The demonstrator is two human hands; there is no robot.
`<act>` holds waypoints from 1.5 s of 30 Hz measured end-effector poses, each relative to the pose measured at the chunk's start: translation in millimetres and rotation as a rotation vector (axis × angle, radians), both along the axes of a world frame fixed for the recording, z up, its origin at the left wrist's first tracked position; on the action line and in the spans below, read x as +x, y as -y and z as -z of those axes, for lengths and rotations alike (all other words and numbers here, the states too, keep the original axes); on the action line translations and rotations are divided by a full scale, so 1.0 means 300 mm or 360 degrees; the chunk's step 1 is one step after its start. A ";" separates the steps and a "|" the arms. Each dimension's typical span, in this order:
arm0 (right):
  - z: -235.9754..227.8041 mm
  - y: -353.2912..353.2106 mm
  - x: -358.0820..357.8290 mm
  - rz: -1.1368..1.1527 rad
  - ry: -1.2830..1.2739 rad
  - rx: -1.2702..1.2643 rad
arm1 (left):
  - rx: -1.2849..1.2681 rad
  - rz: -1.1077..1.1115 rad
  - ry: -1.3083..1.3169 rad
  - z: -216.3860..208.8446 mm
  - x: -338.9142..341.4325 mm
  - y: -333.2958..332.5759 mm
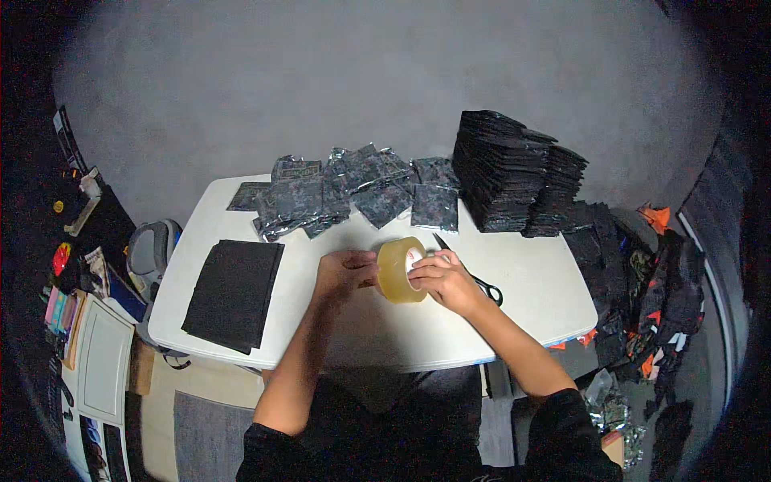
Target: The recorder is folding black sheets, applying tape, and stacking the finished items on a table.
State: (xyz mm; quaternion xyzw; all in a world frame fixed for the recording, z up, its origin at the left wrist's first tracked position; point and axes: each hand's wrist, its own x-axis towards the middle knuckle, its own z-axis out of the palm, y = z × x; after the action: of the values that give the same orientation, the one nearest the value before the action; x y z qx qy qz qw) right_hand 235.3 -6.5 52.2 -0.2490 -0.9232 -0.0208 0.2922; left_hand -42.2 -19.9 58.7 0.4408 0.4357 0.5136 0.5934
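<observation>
A wide roll of yellowish clear packing tape [393,271] stands on edge over the front middle of the white table. My right hand [443,281] grips it from the right, with fingertips in its white core. At the roll's left edge, my left hand [344,273] is closed, its fingers bent against the tape; the fingertips are partly hidden. Black-handled scissors [488,291] lie to the right, partly covered by my right hand. Behind the roll, several dark, shiny plastic packets [379,201] are spread in a loose heap.
A stack of flat black pouches [393,173] is not distinct from the packets, but a tall black stack [506,177] rises at the back right. Flat black sheets [234,296] lie at the left of the white table [321,357]. Dark garments [634,281] hang or pile beyond its right edge.
</observation>
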 end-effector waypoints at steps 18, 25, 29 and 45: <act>0.001 -0.034 0.075 0.0013 0.0097 -0.0134 | 0.0486 -0.0338 -0.0392 0.095 -0.042 -0.081; 0.003 -0.029 0.087 -0.0191 -0.0035 -0.0311 | 0.0048 0.0343 -0.0193 0.125 -0.011 -0.041; 0.000 -0.027 0.115 -0.0200 0.0017 -0.0471 | -0.0051 0.0157 0.0238 0.016 0.082 0.051; -0.003 -0.001 0.095 -0.0011 0.0165 -0.0333 | -0.0111 -0.0231 0.0094 0.082 0.131 0.020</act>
State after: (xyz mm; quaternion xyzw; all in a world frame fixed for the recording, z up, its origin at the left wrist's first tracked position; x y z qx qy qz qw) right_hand 263.9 -6.2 53.1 -0.2736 -0.9349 0.0638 0.2166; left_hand -3.0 -26.0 34.2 0.3717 0.4664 0.5527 0.5821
